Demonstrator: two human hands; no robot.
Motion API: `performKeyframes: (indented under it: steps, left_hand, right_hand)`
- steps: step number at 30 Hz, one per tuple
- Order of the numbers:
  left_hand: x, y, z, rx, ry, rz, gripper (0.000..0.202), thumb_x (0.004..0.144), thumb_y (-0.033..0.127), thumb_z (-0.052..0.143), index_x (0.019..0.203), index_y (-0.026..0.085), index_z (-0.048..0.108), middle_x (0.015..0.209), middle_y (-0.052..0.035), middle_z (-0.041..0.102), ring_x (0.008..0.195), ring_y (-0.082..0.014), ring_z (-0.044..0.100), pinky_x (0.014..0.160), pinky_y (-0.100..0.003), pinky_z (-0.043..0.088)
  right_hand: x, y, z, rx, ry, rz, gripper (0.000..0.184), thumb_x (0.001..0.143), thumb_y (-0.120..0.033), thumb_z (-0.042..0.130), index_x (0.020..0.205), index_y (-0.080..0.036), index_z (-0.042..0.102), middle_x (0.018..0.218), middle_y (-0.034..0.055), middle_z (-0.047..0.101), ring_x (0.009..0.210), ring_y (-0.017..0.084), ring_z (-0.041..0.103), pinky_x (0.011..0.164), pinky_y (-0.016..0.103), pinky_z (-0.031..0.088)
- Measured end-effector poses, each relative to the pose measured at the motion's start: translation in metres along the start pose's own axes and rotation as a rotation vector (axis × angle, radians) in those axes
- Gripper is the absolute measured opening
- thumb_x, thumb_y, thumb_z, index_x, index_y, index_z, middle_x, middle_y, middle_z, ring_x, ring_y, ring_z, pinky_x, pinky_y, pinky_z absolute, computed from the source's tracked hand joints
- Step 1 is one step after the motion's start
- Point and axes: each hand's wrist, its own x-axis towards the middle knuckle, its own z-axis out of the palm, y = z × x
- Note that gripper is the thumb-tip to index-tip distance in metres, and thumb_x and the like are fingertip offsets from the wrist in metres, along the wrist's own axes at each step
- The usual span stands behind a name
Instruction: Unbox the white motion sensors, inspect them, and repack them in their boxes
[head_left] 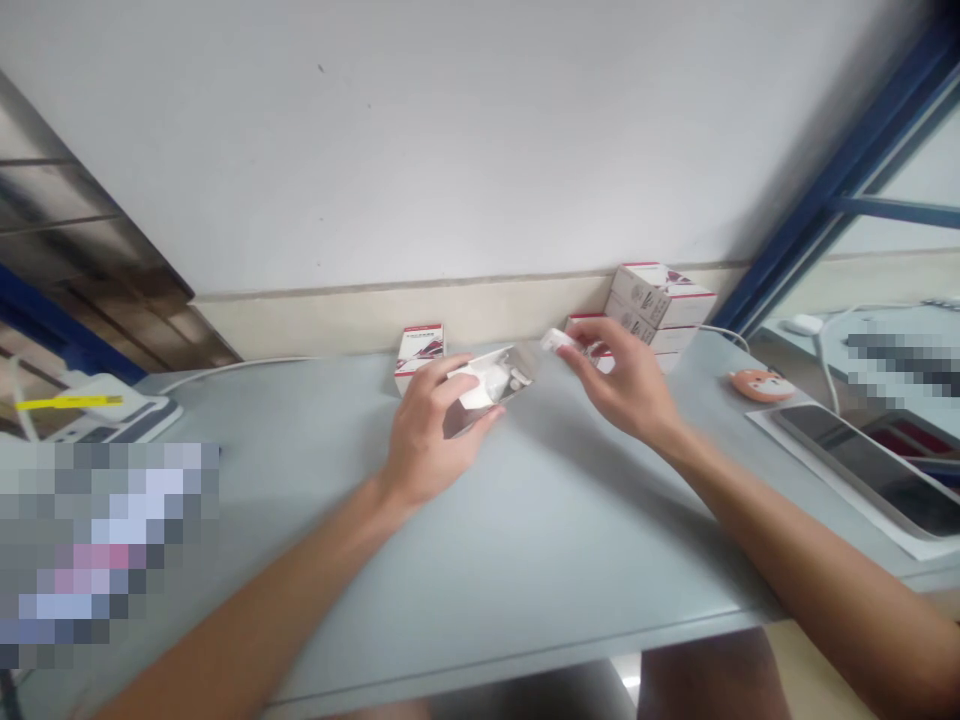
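Near the centre, the left hand [427, 430] covers much of an open white carton [499, 385], its contents too small to tell. Toward two o'clock, the right hand [619, 380] hides part of the stacked boxes [660, 310] and partly covers a small white piece [553, 340]. Pixelated patches [97, 550] obscure whatever lies at eight o'clock, and another [900, 370] at three.

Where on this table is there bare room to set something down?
The grey tabletop is bare in front of the left hand and right hand, up to its front edge. Another patch runs left of the upright white-and-red cardboard box, along the white cable. It is crowded behind the right hand, around the stacked white-and-red cardboard boxes.
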Motion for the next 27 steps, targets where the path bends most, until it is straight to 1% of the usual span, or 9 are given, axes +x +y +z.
performKeyframes:
  steps: [4,6,8,10,13,15,18,23,27]
  left_hand:
    - [0.002,0.000,-0.002,0.045,-0.016,0.047,0.057,0.084,0.013,0.088,0.126,0.027,0.052,0.131,-0.0117,0.069,0.123,-0.0276,0.070,0.105,-0.050,0.060]
    - [0.003,0.000,-0.003,0.078,-0.015,0.072,0.056,0.083,0.012,0.088,0.124,0.027,0.053,0.131,-0.0114,0.070,0.122,-0.0276,0.071,0.103,-0.050,0.061]
    - [0.004,-0.001,-0.003,0.113,-0.014,0.091,0.056,0.083,0.011,0.087,0.124,0.027,0.054,0.129,-0.0120,0.071,0.121,-0.0280,0.071,0.102,-0.049,0.061]
    - [0.005,-0.001,-0.004,0.150,-0.035,0.110,0.054,0.084,0.009,0.086,0.124,0.026,0.055,0.129,-0.0130,0.072,0.121,-0.0287,0.071,0.103,-0.050,0.061]
    - [0.005,0.000,-0.004,0.189,-0.090,0.133,0.051,0.086,0.007,0.082,0.126,0.025,0.057,0.131,-0.0145,0.073,0.123,-0.0292,0.071,0.105,-0.049,0.060]
    - [0.004,0.001,-0.005,0.203,-0.121,0.147,0.049,0.087,0.006,0.079,0.128,0.025,0.058,0.131,-0.0150,0.073,0.124,-0.0290,0.072,0.106,-0.047,0.060]
    - [0.003,0.002,-0.005,0.217,-0.153,0.168,0.048,0.089,0.005,0.075,0.129,0.026,0.059,0.131,-0.0137,0.074,0.122,-0.0286,0.073,0.106,-0.046,0.060]
    - [0.003,0.001,-0.004,0.205,-0.167,0.142,0.052,0.089,0.005,0.073,0.132,0.030,0.057,0.134,-0.0111,0.074,0.125,-0.0280,0.072,0.106,-0.047,0.060]
    - [0.004,0.002,-0.004,0.203,-0.158,0.127,0.051,0.088,0.004,0.074,0.130,0.029,0.058,0.134,-0.0128,0.073,0.126,-0.0292,0.072,0.106,-0.049,0.060]
  right_hand:
    - [-0.003,0.021,0.007,-0.213,-0.390,0.078,0.023,0.100,-0.043,0.066,0.099,-0.022,0.076,0.108,0.0113,0.077,0.101,0.031,0.072,0.088,0.043,0.053]
    - [-0.007,0.026,0.012,-0.243,-0.498,0.078,0.024,0.102,-0.039,0.062,0.100,-0.022,0.078,0.112,0.0123,0.076,0.104,0.031,0.072,0.091,0.042,0.054]
    - [-0.009,0.026,0.015,-0.236,-0.452,0.088,0.026,0.102,-0.039,0.061,0.112,-0.023,0.078,0.116,0.0128,0.074,0.106,0.030,0.072,0.090,0.042,0.054]
    - [-0.009,0.020,0.012,-0.173,-0.298,0.043,0.030,0.102,-0.038,0.061,0.124,-0.022,0.074,0.115,0.0121,0.072,0.102,0.029,0.071,0.087,0.041,0.054]
    - [-0.008,0.003,0.004,0.016,-0.129,-0.190,0.023,0.105,-0.032,0.056,0.118,-0.023,0.073,0.099,0.0075,0.067,0.087,0.022,0.066,0.080,0.036,0.053]
    - [-0.010,-0.007,0.000,0.066,-0.161,-0.367,0.024,0.103,-0.025,0.055,0.118,-0.025,0.074,0.096,0.0061,0.062,0.080,0.019,0.061,0.074,0.034,0.052]
    - [-0.013,-0.013,0.000,-0.079,-0.285,-0.501,0.040,0.099,-0.017,0.056,0.133,-0.028,0.072,0.101,0.0070,0.056,0.076,0.018,0.054,0.066,0.032,0.047]
    - [-0.013,-0.004,0.004,-0.322,-0.215,-0.471,0.026,0.107,-0.027,0.055,0.126,-0.031,0.072,0.103,0.0064,0.058,0.075,0.017,0.052,0.064,0.031,0.042]
    - [-0.011,-0.002,0.002,-0.310,-0.235,-0.426,0.020,0.108,-0.038,0.059,0.121,-0.028,0.069,0.111,0.0068,0.061,0.075,0.016,0.056,0.065,0.030,0.044]
